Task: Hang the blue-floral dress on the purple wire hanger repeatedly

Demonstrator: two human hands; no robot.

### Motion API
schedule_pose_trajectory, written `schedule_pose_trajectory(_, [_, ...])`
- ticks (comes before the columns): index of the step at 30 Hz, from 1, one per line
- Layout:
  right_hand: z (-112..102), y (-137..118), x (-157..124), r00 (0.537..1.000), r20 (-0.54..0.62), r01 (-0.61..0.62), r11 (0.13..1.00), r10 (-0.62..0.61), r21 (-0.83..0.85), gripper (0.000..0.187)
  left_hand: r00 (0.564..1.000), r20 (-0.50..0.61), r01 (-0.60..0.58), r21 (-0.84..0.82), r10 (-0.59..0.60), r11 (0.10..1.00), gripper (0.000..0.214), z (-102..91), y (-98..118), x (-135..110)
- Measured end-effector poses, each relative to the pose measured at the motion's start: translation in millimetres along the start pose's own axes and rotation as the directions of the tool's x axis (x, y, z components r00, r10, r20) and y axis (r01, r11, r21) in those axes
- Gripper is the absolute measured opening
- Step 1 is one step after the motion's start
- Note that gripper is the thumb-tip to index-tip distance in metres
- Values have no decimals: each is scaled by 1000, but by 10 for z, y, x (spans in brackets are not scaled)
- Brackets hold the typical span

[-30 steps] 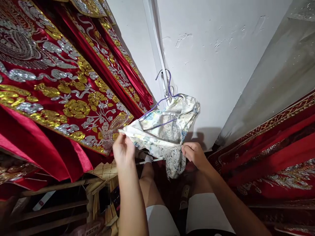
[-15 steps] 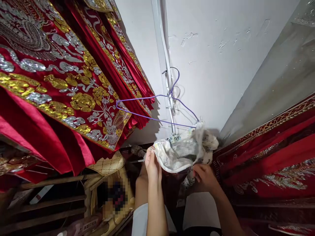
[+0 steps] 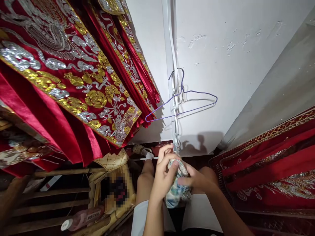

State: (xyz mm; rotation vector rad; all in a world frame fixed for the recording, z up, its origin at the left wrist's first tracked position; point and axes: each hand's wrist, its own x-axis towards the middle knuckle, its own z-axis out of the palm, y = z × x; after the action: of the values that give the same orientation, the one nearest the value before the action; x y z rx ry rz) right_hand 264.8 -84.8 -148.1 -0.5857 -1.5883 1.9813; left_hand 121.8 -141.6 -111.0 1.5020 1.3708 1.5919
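Bunched up over my lap is a white cloth garment [image 3: 173,198] with a blue and green print; its exact kind cannot be made out in the folds. My left hand [image 3: 165,168] is closed round its upper left side, fingers curled over the top. From the other side my right hand [image 3: 195,179] grips it, thumb pressed across the front, and part of the cloth is hidden behind the fingers. Beyond the hands, a bare purple wire hanger [image 3: 189,113] hangs by its hook from a white strap [image 3: 173,52] on the wall.
Red cloth with gold and silver sequins [image 3: 97,99] hangs at the left. More red decorated fabric [image 3: 275,164] stands at the right. A bamboo seat [image 3: 123,182] and a pink bottle [image 3: 82,218] are at lower left. My foot wears a clog [image 3: 138,149].
The garment has come off the hanger's right end and been gathered into a bundle nearer my lap. Both hands have drawn together on it. The hanger has swung round and tilts differently.
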Motion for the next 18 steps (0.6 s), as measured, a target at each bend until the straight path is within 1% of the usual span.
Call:
schedule_pose_trajectory(1, [-3, -26, 29, 1000, -9, -5, 999, 5, -37, 25, 999, 22, 23, 14, -23, 1000, 21, -73, -32, 7])
schedule_pose_trajectory(2, [-24, -58, 62, 998, -58, 7, 997, -12, -80, 18, 994, 86, 72, 33, -74, 997, 27, -141, -63, 4])
schedule_pose_trajectory(3, [-64, -102, 101, 989, -134, 48, 990, -66, -133, 10, 972, 187, 133, 63, -143, 989, 33, -198, -90, -10])
schedule_pose_trajectory(4, [-124, -159, 144, 965, -211, 113, 972, -156, -205, 12, 929, 302, 189, 111, -214, 976, 37, -242, -111, -34])
schedule_pose_trajectory(5, [-198, -232, 194, 924, -275, 184, 939, -266, -292, 18, 875, 396, 226, 176, -279, 958, 38, -273, -127, -65])
schedule_pose_trajectory(6, [-285, -318, 253, 874, -310, 243, 890, -373, -385, 20, 828, 452, 239, 249, -331, 938, 37, -297, -137, -98])
schedule_pose_trajectory(7, [-378, -414, 322, 819, -338, 280, 837, -464, -471, 18, 802, 470, 233, 321, -368, 918, 36, -320, -144, -125])
schedule_pose_trajectory(8, [-475, -514, 404, 765, -365, 290, 789, -531, -541, 11, 797, 455, 222, 390, -397, 894, 34, -347, -147, -142])
schedule_pose_trajectory(9, [-570, -610, 501, 723, -395, 276, 761, -567, -587, 3, 804, 419, 213, 460, -423, 862, 33, -384, -148, -145])
schedule_pose_trajectory(10, [-661, -692, 610, 693, -431, 259, 757, -579, -600, 11, 814, 377, 205, 526, -442, 826, 31, -433, -146, -133])
schedule_pose_trajectory(11, [-747, -754, 729, 693, -447, 248, 770, -565, -589, 21, 821, 347, 190, 581, -453, 791, 29, -493, -143, -105])
schedule_pose_trajectory(12, [-827, -792, 850, 713, -448, 240, 788, -539, -567, 27, 826, 331, 169, 626, -456, 761, 28, -561, -137, -66])
schedule_pose_trajectory(14, [-970, -793, 1066, 784, -405, 219, 820, -471, -528, 29, 835, 325, 111, 692, -445, 714, 25, -702, -125, 30])
schedule_pose_trajectory(15, [-1034, -764, 1144, 808, -393, 199, 831, -439, -520, 28, 838, 332, 75, 716, -433, 694, 25, -767, -121, 80])
schedule_pose_trajectory(16, [-1094, -725, 1193, 818, -395, 176, 837, -417, -519, 27, 840, 344, 36, 738, -421, 674, 25, -825, -122, 130])
schedule_pose_trajectory(18, [-1209, -650, 1199, 804, -436, 137, 839, -405, -526, 25, 836, 372, -41, 776, -405, 629, 27, -922, -146, 233])
